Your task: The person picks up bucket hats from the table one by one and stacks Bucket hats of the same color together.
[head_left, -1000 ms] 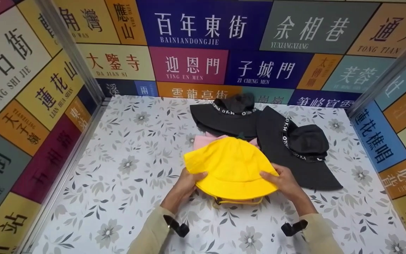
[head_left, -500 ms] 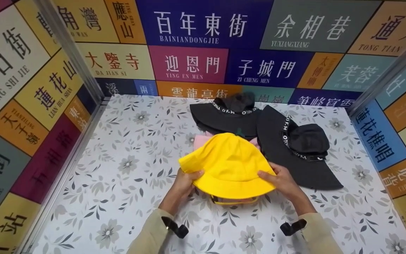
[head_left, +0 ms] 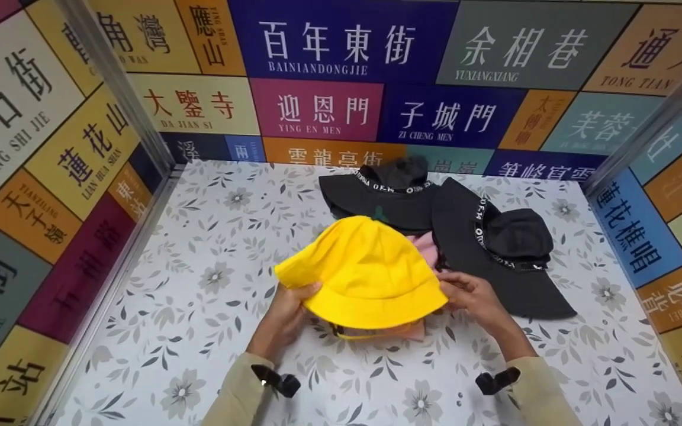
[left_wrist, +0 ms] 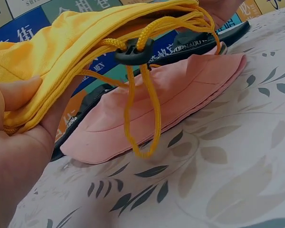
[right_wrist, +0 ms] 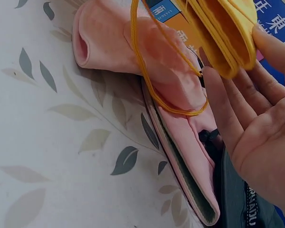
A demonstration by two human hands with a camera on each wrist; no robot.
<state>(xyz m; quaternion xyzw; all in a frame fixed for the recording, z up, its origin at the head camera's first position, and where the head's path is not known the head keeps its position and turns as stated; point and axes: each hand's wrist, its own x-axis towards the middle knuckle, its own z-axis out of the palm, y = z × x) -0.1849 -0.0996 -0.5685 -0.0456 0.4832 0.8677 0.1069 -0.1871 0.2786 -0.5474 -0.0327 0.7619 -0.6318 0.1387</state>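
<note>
A yellow bucket hat point(head_left: 370, 266), with a green stem on top, is raised above the table. My left hand point(head_left: 288, 305) pinches its brim at the left, thumb on top. At the brim's right edge is my right hand point(head_left: 474, 296); the right wrist view shows its fingers fairly straight and loose beside the yellow fabric. A yellow drawstring point(left_wrist: 154, 114) with a black toggle point(left_wrist: 134, 53) hangs from the hat. Beneath it lies a pink hat point(left_wrist: 156, 99), mostly hidden from the head view.
Two black wide-brimmed hats with white lettering lie behind: one at the back point(head_left: 376, 198), another at right point(head_left: 512, 254). The flower-patterned table point(head_left: 181, 331) is enclosed by colourful sign-printed panels point(head_left: 329, 109).
The yellow hat and my left hand have shifted left, uncovering more of the pink hat on the right. My right thumb has slid off the brim's top to its edge.
</note>
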